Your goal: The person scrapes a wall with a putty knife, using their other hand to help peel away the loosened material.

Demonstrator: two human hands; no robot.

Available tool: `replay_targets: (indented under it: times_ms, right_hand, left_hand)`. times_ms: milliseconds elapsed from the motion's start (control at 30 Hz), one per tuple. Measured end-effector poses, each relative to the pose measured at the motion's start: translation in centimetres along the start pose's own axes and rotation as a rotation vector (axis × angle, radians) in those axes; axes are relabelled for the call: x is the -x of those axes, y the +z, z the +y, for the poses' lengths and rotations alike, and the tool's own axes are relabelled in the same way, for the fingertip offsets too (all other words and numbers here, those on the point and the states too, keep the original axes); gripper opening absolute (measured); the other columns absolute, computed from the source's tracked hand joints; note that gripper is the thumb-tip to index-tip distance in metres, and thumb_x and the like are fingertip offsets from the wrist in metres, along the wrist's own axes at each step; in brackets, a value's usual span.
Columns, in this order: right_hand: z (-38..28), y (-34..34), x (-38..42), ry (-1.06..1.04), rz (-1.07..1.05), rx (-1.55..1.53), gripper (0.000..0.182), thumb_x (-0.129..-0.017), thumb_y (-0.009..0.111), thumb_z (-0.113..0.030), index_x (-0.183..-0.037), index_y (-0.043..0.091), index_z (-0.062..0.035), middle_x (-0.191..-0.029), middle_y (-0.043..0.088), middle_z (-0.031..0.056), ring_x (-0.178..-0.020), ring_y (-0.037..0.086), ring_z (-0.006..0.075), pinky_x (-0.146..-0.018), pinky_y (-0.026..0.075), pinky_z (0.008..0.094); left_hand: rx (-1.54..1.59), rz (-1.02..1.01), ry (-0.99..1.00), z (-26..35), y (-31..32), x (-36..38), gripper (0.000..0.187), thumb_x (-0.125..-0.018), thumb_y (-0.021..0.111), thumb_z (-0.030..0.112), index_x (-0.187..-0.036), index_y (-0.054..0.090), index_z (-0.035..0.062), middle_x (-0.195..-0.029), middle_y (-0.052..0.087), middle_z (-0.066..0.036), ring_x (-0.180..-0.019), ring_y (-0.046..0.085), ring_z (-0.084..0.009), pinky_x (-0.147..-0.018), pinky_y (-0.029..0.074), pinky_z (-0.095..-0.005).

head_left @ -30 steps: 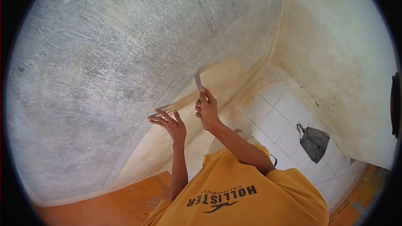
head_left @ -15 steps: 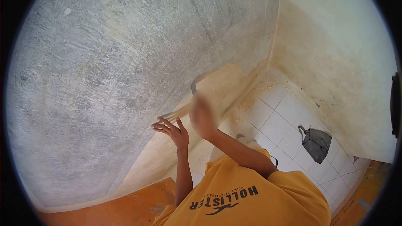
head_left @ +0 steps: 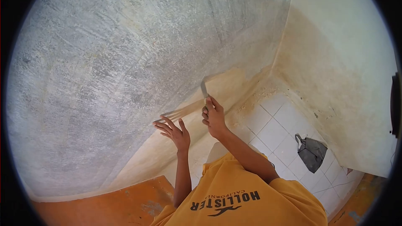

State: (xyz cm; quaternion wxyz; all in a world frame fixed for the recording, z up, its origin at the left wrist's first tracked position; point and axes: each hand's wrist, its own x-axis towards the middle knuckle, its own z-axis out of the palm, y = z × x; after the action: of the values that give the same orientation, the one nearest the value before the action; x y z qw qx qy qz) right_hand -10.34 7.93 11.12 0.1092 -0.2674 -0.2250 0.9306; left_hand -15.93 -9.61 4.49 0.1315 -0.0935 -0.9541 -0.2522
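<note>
Head view: a rough grey-white plaster wall (head_left: 109, 67) bears a smooth beige patch (head_left: 228, 83); our left hand (head_left: 178, 136), fingers spread, apparently empty, is beside it; our right hand (head_left: 215, 116) grips a slim grey scraper (head_left: 204, 88) at the patch's edge; we judge this scraping, next needing a steady blade.

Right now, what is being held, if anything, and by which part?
The right hand grips a thin-bladed scraper by its lower end, mostly hidden in the grip. The left hand, spread open by the wall, holds nothing visible.
</note>
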Motion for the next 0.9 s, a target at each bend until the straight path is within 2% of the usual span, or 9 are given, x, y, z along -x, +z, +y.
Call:
replay_targets:
  times_ms: [67, 200, 300, 433, 533, 633, 733, 833, 900]
  right_hand:
    - [0.2, -0.9, -1.0, -0.036, 0.045, 0.001, 0.039, -0.109, 0.052, -0.034, -0.145, 0.049, -0.019, -0.072, 0.042, -0.0056, -0.052, 0.032, 0.0027, -0.042, 0.024, 0.0194]
    - [0.5, 0.2, -0.5, 0.025, 0.077, -0.09, 0.014, -0.109, 0.052, -0.029, -0.115, 0.053, -0.0163, -0.074, 0.045, -0.0033, -0.053, 0.034, 0.0052, -0.041, 0.023, 0.0195]
    - [-0.2, 1.2, 0.1, 0.116, -0.038, -0.266, 0.012, -0.108, 0.051, -0.026, -0.102, 0.048, -0.0164, -0.075, 0.047, -0.0014, -0.053, 0.035, 0.007, -0.041, 0.023, 0.0199]
    - [-1.3, -0.7, -1.5, 0.122, -0.099, -0.268, 0.011, -0.107, 0.052, -0.025, -0.101, 0.047, -0.0164, -0.076, 0.049, -0.0002, -0.053, 0.035, 0.0071, -0.039, 0.024, 0.0202]
    - [-1.2, -2.3, -1.4, 0.113, -0.166, -0.161, 0.011, -0.106, 0.053, -0.025, -0.102, 0.048, -0.0165, -0.076, 0.049, -0.0002, -0.053, 0.035, 0.0065, -0.04, 0.025, 0.02]
    - [-0.2, -4.4, -1.0, 0.112, -0.059, -0.089, 0.008, -0.107, 0.047, -0.024, -0.109, 0.052, -0.017, -0.077, 0.05, -0.0006, -0.052, 0.035, 0.006, -0.04, 0.026, 0.0198]
    - [0.9, -7.7, 0.3, 0.085, -0.001, 0.023, 0.009, -0.106, 0.049, -0.024, -0.111, 0.052, -0.0166, -0.078, 0.052, -0.0003, -0.051, 0.037, 0.006, -0.04, 0.028, 0.0197]
    - [2.1, -12.2, 2.7, 0.123, 0.042, 0.139, 0.009, -0.106, 0.051, -0.025, -0.109, 0.05, -0.0164, -0.079, 0.053, 0.0008, -0.05, 0.04, 0.0066, -0.04, 0.029, 0.0198]
    - [2.8, -14.6, 5.0, 0.187, 0.141, 0.184, 0.013, -0.104, 0.051, -0.024, -0.114, 0.05, -0.0156, -0.078, 0.053, 0.0009, -0.049, 0.04, 0.0069, -0.04, 0.031, 0.02]
  left_hand:
    - [0.004, -0.011, -0.007, 0.0, 0.0, 0.4, 0.08, -0.108, 0.044, 0.047, -0.166, -0.001, 0.014, -0.166, -0.022, -0.029, -0.152, -0.017, -0.0548, -0.113, 0.007, -0.0784]
    - [0.025, -0.004, -0.011, -0.2, 0.8, 0.5, 0.081, -0.108, 0.045, 0.047, -0.166, -0.001, 0.016, -0.166, -0.022, -0.028, -0.152, -0.016, -0.054, -0.11, 0.009, -0.0812]
    - [0.04, 0.002, -0.011, 0.0, 1.3, 0.5, 0.081, -0.107, 0.047, 0.046, -0.166, 0.0, 0.0156, -0.166, -0.02, -0.029, -0.153, -0.015, -0.0541, -0.111, 0.009, -0.0807]
    - [0.074, -0.045, -0.018, -0.1, 0.4, 0.7, 0.081, -0.107, 0.048, 0.043, -0.166, 0.004, 0.0122, -0.166, -0.019, -0.03, -0.153, -0.015, -0.0544, -0.113, 0.006, -0.0776]
    - [0.129, -0.055, 0.061, -1.1, 0.0, 1.3, 0.077, -0.106, 0.053, 0.036, -0.167, 0.011, 0.0161, -0.167, -0.018, -0.03, -0.152, -0.012, -0.0566, -0.115, 0.009, -0.076]
    - [0.139, 0.017, 0.149, -1.5, -0.6, 2.5, 0.073, -0.104, 0.058, 0.028, -0.166, 0.019, 0.0213, -0.167, -0.017, -0.03, -0.152, -0.008, -0.0587, -0.116, 0.011, -0.0744]
    - [0.19, 0.055, 0.11, -2.1, -2.0, 3.7, 0.071, -0.102, 0.061, 0.022, -0.165, 0.026, 0.0246, -0.167, -0.016, -0.03, -0.151, -0.007, -0.06, -0.118, 0.012, -0.0714]
    - [0.217, 0.06, 0.083, -3.2, -3.4, 4.7, 0.073, -0.101, 0.063, 0.022, -0.164, 0.027, 0.0222, -0.167, -0.015, -0.031, -0.152, -0.007, -0.0583, -0.12, 0.015, -0.0677]
    - [0.225, 0.035, 0.08, -4.5, -3.7, 6.1, 0.077, -0.099, 0.066, 0.019, -0.165, 0.026, 0.0227, -0.166, -0.017, -0.031, -0.153, -0.009, -0.0555, -0.122, 0.013, -0.0653]
